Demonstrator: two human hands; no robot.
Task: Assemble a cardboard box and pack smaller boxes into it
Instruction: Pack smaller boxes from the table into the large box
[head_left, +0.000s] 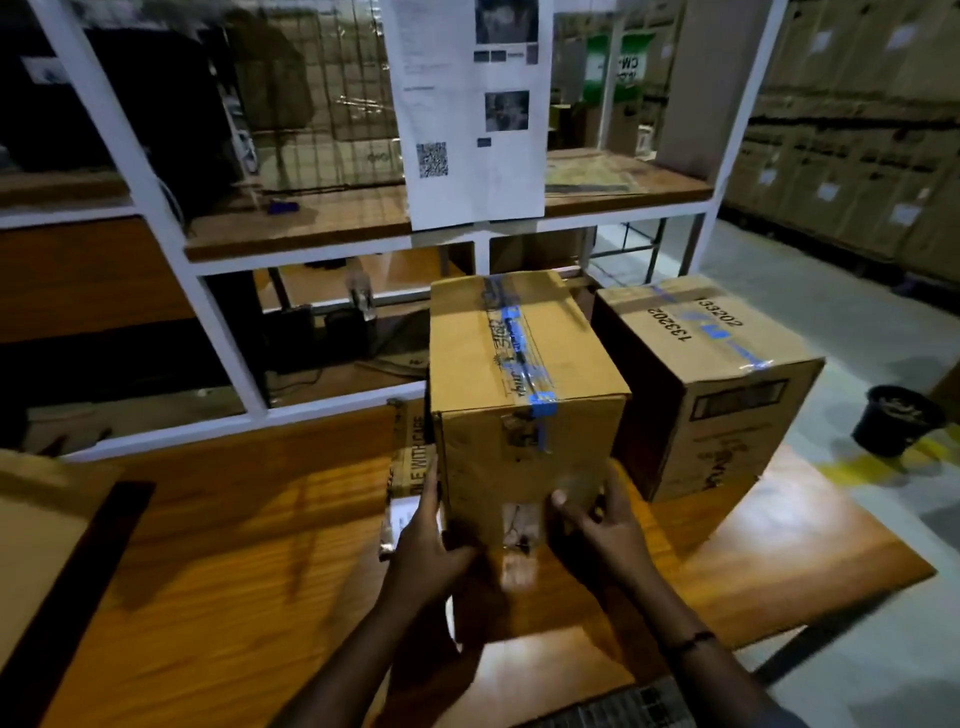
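Warehouse shelving with a white frame (322, 265) stands behind a wooden desk (234, 545), and stacked brown cartons (857, 130) line the far right wall. A printed sheet (472, 114) with a QR code hangs from the frame.

On the desk, straight ahead, stands the closed cardboard box (519, 364), its top seam sealed with blue tape (524, 353) that runs over the near edge and a little way down the near face. Both hands meet the box low on that near face, one at each corner, so the box sits between them.

The left hand (428, 540) lies against the box's left near corner; its fingers (430, 483) are nearly straight, pointing up along the edge and pressed flat to the cardboard rather than curled round it. The right hand (605, 525) grasps the right near corner: its thumb (560, 500) is planted on the near face while the other fingers curl round the edge onto the right side. A dark band (691, 642) circles the right wrist. The lowest part of the box is blurred, so whether its base rests fully on the desk cannot be told.

Just left of the box, touching the left hand, lies a flattened piece of cardboard (408, 447) printed "WITH CARE". A second taped box (727, 415), marked 133202, stands just beside the held one on the right. More flat cardboard (41, 525) lies at the desk's left edge, and a black bucket (896, 421) sits on the floor at right.
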